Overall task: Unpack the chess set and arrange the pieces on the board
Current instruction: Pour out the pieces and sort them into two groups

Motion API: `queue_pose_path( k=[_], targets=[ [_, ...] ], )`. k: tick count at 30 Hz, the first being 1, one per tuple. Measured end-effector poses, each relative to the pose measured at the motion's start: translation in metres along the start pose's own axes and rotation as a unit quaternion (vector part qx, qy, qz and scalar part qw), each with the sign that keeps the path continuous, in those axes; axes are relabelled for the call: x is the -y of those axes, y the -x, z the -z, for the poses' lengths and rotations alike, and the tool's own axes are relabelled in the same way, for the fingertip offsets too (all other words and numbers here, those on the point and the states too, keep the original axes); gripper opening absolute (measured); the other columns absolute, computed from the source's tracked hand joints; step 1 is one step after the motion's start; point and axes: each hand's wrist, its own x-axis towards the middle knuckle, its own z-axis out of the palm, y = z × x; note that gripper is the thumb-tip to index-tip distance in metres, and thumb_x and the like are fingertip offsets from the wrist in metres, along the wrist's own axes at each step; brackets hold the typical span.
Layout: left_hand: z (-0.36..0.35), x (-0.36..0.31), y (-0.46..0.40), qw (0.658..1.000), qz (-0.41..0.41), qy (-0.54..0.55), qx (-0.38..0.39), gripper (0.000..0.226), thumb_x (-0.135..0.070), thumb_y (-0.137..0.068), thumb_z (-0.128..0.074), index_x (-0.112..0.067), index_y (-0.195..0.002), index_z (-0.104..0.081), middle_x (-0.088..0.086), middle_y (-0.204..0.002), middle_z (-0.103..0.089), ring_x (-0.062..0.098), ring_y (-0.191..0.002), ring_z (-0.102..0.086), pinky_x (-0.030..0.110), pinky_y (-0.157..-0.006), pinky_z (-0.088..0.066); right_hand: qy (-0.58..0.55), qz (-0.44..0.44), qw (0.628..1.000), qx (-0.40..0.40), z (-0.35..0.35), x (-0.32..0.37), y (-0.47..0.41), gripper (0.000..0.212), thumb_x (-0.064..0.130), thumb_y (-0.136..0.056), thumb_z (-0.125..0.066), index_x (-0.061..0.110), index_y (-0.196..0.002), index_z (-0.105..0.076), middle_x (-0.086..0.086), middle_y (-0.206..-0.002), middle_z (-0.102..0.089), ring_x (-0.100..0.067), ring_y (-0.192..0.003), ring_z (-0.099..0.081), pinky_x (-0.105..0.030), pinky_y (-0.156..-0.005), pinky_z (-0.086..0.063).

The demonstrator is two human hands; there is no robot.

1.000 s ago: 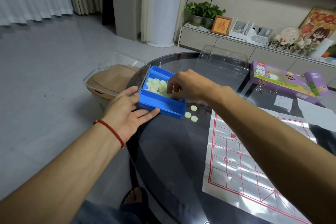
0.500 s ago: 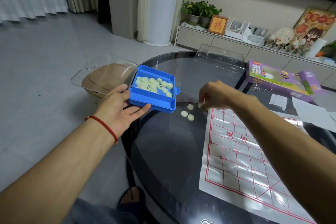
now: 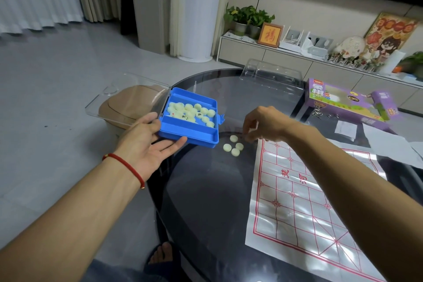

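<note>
A blue tray (image 3: 190, 138) holding several pale round chess pieces (image 3: 191, 111) juts over the left edge of the dark glass table (image 3: 206, 190). My left hand (image 3: 142, 144) holds its near left corner, thumb against the side wall and fingers flat underneath. Its clear lid (image 3: 128, 96) hangs open to the left. Several more pieces (image 3: 235, 152) lie loose on the glass just right of the tray. My right hand (image 3: 265, 123) hovers beside them with fingertips bent down to the table; whether they pinch a piece is hidden. The red-lined board sheet (image 3: 297, 201) lies flat to the right.
The purple game box (image 3: 343, 103) and a clear plastic insert (image 3: 272, 73) sit at the table's far side, with white paper sheets (image 3: 384, 144) near the box. A brown bin (image 3: 128, 107) stands on the floor under the lid. My foot (image 3: 162, 256) shows below the table edge.
My right hand left the tray and came down to the table beside the loose pieces. One more piece now lies there. The tray has shifted slightly left.
</note>
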Motion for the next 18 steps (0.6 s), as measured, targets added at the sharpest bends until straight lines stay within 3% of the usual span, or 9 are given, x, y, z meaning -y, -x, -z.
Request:
queue_pose_path(
  k=[3, 6, 9, 11, 14, 18],
  targets=[
    [-0.002, 0.002, 0.0, 1.0, 0.003, 0.001, 0.001, 0.026, -0.007, -0.103, -0.049, -0.017, -0.126, -0.056, 0.017, -0.115, -0.066, 0.04, -0.095, -0.069, 0.048, -0.07, -0.063, -0.003, 0.003, 1.0, 0.005, -0.005, 0.002, -0.006, 0.015, 0.025, -0.089, -0.076, 0.018, -0.103, -0.074, 0.002, -0.097, -0.068, -0.017, -0.09, -0.066, -0.019, -0.069, -0.05],
    [-0.002, 0.004, -0.001, 1.0, 0.003, -0.006, 0.001, 0.027, -0.008, -0.103, -0.05, -0.018, -0.128, -0.055, 0.016, -0.116, -0.066, 0.04, -0.098, -0.069, 0.048, -0.069, -0.062, -0.009, 0.002, 1.0, 0.003, -0.005, 0.004, -0.008, 0.012, 0.019, -0.095, -0.068, 0.017, -0.105, -0.074, 0.0, -0.098, -0.071, -0.015, -0.081, -0.068, -0.024, -0.071, -0.057],
    [-0.003, 0.005, -0.003, 1.0, 0.002, -0.01, 0.003, 0.03, -0.008, -0.103, -0.05, -0.018, -0.131, -0.054, 0.016, -0.116, -0.066, 0.041, -0.099, -0.069, 0.048, -0.069, -0.062, 0.01, 0.035, 0.99, -0.138, -0.001, 0.012, -0.013, 0.012, 0.016, -0.094, -0.064, 0.018, -0.099, -0.075, 0.0, -0.094, -0.074, -0.02, -0.082, -0.068, -0.039, -0.077, -0.061],
    [-0.005, 0.006, -0.004, 1.0, 0.003, -0.013, 0.006, 0.032, -0.008, -0.103, -0.05, -0.018, -0.133, -0.054, 0.016, -0.116, -0.065, 0.041, -0.098, -0.068, 0.048, -0.069, -0.062, -0.017, 0.077, 0.977, -0.199, 0.002, 0.03, -0.015, 0.011, 0.019, -0.094, -0.066, 0.018, -0.101, -0.074, 0.002, -0.094, -0.073, -0.017, -0.083, -0.066, -0.037, -0.077, -0.059],
    [-0.009, 0.009, -0.004, 1.0, 0.008, -0.006, 0.012, 0.034, -0.006, -0.103, -0.049, -0.017, -0.135, -0.053, 0.017, -0.117, -0.065, 0.041, -0.098, -0.069, 0.047, -0.066, -0.063, -0.007, 0.122, 0.977, -0.174, 0.003, 0.06, -0.023, 0.018, 0.021, -0.093, -0.067, 0.022, -0.11, -0.073, 0.003, -0.099, -0.067, -0.017, -0.087, -0.062, -0.033, -0.075, -0.053],
    [-0.014, 0.015, -0.004, 1.0, 0.005, -0.003, 0.017, 0.034, -0.004, -0.103, -0.049, -0.017, -0.133, -0.054, 0.017, -0.116, -0.066, 0.042, -0.095, -0.07, 0.047, -0.063, -0.062, 0.057, 0.08, 0.984, -0.15, -0.006, 0.071, -0.038, 0.022, 0.01, -0.089, -0.061, 0.016, -0.106, -0.073, -0.006, -0.101, -0.067, -0.033, -0.092, -0.064, -0.037, -0.075, -0.053]
  ],
)
